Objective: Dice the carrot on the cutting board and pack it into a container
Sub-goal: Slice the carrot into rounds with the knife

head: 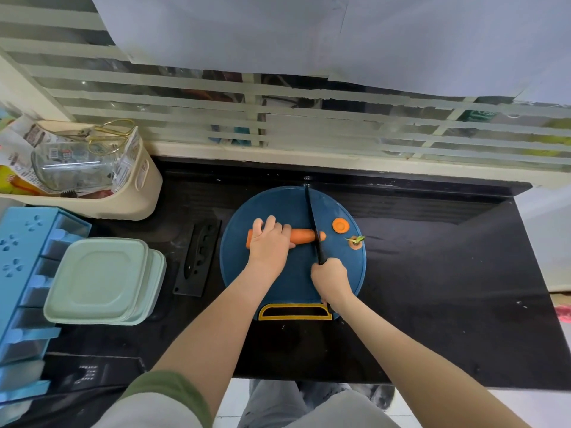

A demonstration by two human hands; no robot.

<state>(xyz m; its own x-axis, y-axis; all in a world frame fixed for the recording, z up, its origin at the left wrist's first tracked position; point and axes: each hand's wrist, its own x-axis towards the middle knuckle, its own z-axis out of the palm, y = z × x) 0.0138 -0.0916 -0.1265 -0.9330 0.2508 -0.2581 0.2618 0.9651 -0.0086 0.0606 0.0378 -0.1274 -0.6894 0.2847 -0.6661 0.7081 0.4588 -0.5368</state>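
An orange carrot (301, 236) lies sideways on the round blue cutting board (278, 205). My left hand (269, 239) grips its left half, fingers curled over the top. My right hand (331, 279) holds the handle of a black knife (312, 222), whose blade stands across the carrot near its right end. A small piece (322, 236) sits just right of the blade. A round carrot slice (340, 225) and the cut stem end (355, 242) with a green sprout lie further right on the board.
Stacked pale green containers (99, 279) sit on the black counter at the left, beside a blue rack (21, 273). A black knife sheath (199, 257) lies left of the board. A cream basket (136, 193) with a glass jar and scissors stands at the back left.
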